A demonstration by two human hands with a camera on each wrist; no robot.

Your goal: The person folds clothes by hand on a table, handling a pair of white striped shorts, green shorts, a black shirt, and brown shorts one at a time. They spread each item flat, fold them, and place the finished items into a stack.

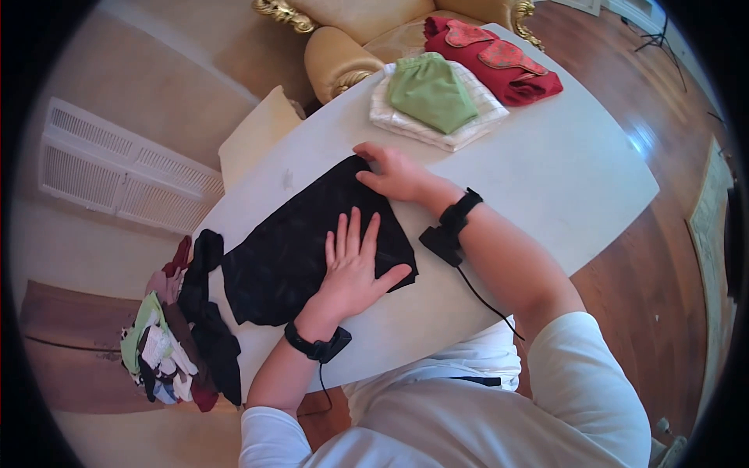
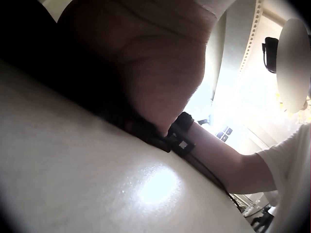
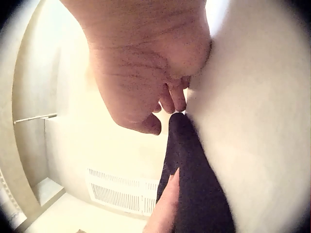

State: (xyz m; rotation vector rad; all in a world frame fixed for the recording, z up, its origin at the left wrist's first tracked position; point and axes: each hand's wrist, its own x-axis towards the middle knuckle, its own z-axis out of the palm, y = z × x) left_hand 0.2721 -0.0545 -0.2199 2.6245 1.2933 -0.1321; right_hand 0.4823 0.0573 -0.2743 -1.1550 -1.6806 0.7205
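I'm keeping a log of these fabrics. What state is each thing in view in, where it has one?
Black cloth: laid flat, apparently folded
Left hand: fingers straight, resting on the cloth
Right hand: fingers loosely bent, at the cloth's edge
Green garment: folded
White checked cloth: folded, beneath the green garment
Red bundle: rolled or folded, unclear which
Clothes pile: jumbled
Wristbands: strapped on
Louvred panels: apparently shut
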